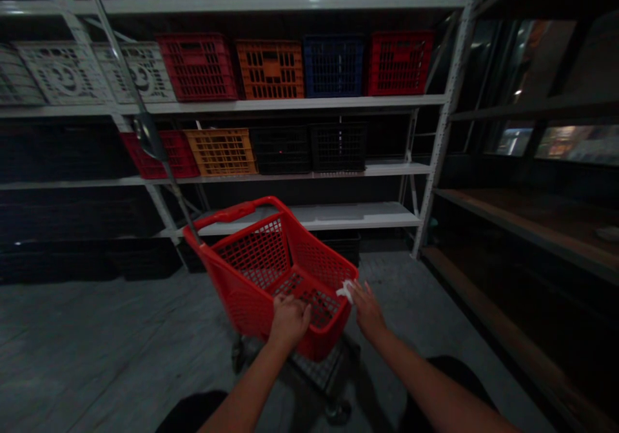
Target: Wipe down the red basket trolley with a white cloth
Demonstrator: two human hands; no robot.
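A red plastic shopping cart stands in front of me, its handle on the far left side. My left hand is closed over the cart's near rim, fingers curled to the inside. At the right rim, near the front corner, my right hand holds a crumpled white cloth or tissue between fingers and thumb, pressed against the red plastic. Whether the white piece is paper or fabric I cannot tell. The basket's grid walls and floor show, with nothing clearly visible inside.
Behind the cart runs a white metal shelf rack with red, orange, blue, black and white crates, among them an orange crate. A thin metal pole slants down to the cart's handle. Dark wooden shelves stand at the right.
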